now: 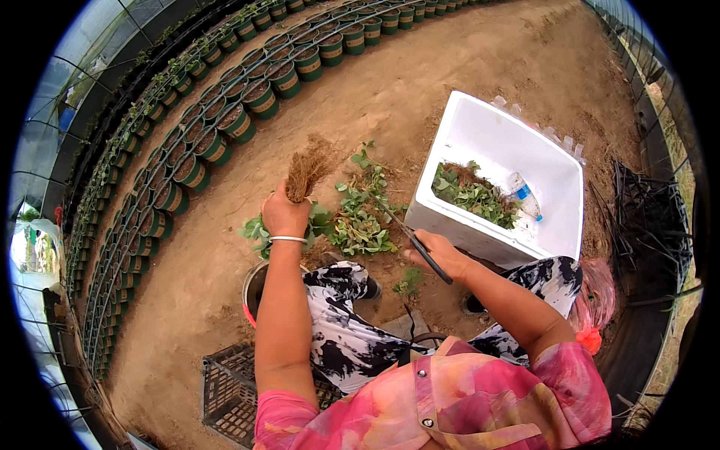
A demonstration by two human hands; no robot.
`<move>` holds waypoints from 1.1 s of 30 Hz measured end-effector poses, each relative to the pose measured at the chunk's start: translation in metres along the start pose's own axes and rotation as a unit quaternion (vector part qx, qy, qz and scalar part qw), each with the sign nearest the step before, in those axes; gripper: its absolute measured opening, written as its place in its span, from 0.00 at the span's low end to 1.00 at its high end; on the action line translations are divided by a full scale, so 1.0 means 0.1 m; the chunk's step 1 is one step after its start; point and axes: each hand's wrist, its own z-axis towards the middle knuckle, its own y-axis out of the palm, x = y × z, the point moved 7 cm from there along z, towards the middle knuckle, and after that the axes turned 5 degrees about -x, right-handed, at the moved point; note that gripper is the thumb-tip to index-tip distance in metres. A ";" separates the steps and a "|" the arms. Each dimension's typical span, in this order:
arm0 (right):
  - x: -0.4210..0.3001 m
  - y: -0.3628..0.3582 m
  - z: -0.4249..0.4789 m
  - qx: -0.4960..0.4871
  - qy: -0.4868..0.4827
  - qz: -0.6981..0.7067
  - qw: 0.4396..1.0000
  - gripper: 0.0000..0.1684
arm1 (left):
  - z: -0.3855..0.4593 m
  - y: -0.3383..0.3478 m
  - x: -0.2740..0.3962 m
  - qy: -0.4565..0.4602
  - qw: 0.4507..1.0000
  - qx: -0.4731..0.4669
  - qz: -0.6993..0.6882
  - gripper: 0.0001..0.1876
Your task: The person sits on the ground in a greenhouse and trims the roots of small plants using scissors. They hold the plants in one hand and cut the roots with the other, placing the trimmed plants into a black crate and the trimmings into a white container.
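My left hand is closed around a bundle of green-leaved seedlings, with the brown bare roots sticking up above the fist and leaves showing on both sides of it. In my right hand is a long, thin metal tool with a dark handle; its narrow blade points up and left, towards a pile of leafy plants on the soil. The exact kind of tool cannot be told. Right of the pile stands a white foam box holding more rooted plants and a plastic bottle.
A bucket stands under my left forearm, and a black plastic crate lies nearer my body. Rows of green pots with drip pipes curve along the left. At the right are a pink plastic bag and heaped black strips.
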 end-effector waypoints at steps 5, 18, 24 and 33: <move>0.08 0.24 0.19 -0.046 0.046 0.097 0.993 0.27 | -0.05 -0.02 0.20 0.112 0.990 0.073 0.052 0.19; -0.13 0.10 0.42 -0.090 0.140 0.177 0.970 0.30 | -0.18 -0.02 0.59 0.247 0.954 0.120 0.118 0.20; -0.29 0.00 0.39 -0.091 0.168 0.177 0.966 0.31 | -0.20 0.01 0.63 0.250 0.954 0.117 0.121 0.22; -0.18 -0.11 0.44 -0.024 0.154 0.090 0.984 0.31 | -0.19 0.02 0.60 0.252 0.952 0.120 0.126 0.22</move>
